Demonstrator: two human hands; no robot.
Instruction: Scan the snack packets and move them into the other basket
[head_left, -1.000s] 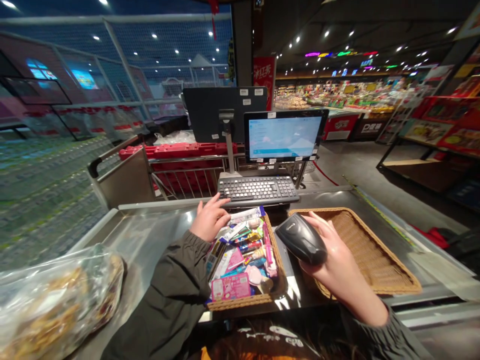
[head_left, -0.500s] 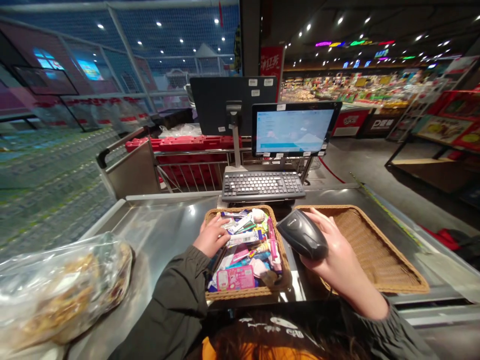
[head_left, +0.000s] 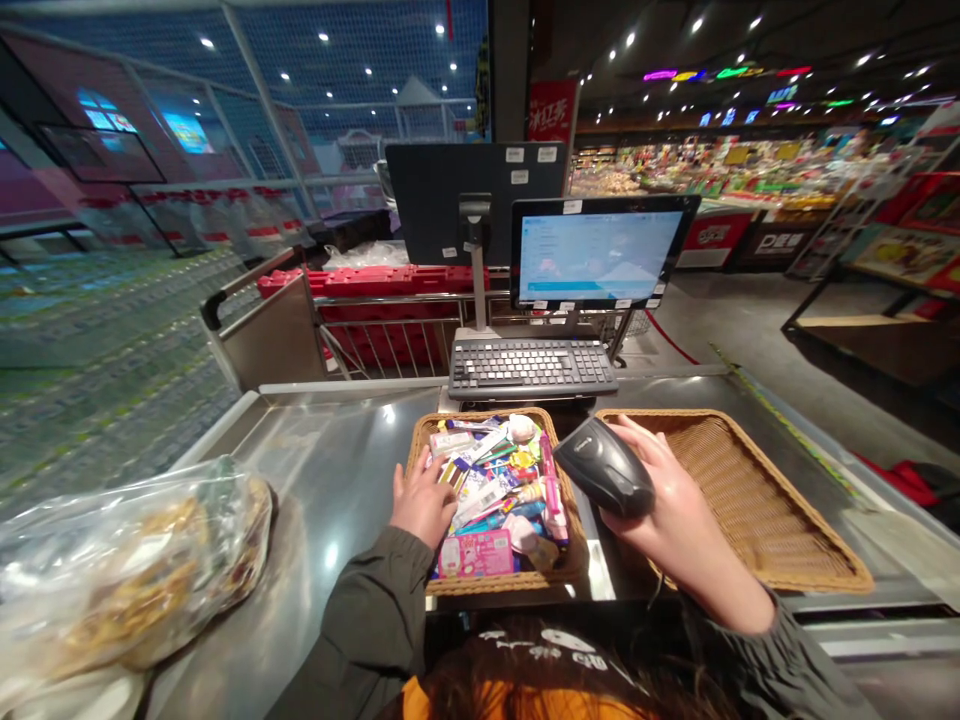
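My left hand (head_left: pixel 422 503) lies over the left side of a wicker basket (head_left: pixel 568 510), its fingers apart and reaching onto the packets inside. Small packaged goods fill this basket, among them a pink packet (head_left: pixel 475 554), a long pink item (head_left: pixel 551 478) and a white pack with a barcode (head_left: pixel 484 499). Whether my fingertips press on any one packet I cannot tell. In my right hand (head_left: pixel 670 500) is a black barcode scanner (head_left: pixel 604 468), held above the gap between the two baskets with its head toward the left. Beside it stands a second wicker basket (head_left: pixel 772 500), its woven bottom showing.
A keyboard (head_left: pixel 533 368) sits behind the baskets, below a lit screen (head_left: pixel 600 255) and a second monitor turned away (head_left: pixel 472 205). Clear plastic bags of food (head_left: pixel 161 570) lie on the metal counter (head_left: pixel 315 450) at left. A metal cart with red crates (head_left: pixel 390 325) stands beyond.
My left hand has drawn back a little toward me and its fingers have spread. Packets under it lie differently. My right hand keeps the scanner in nearly the same place.
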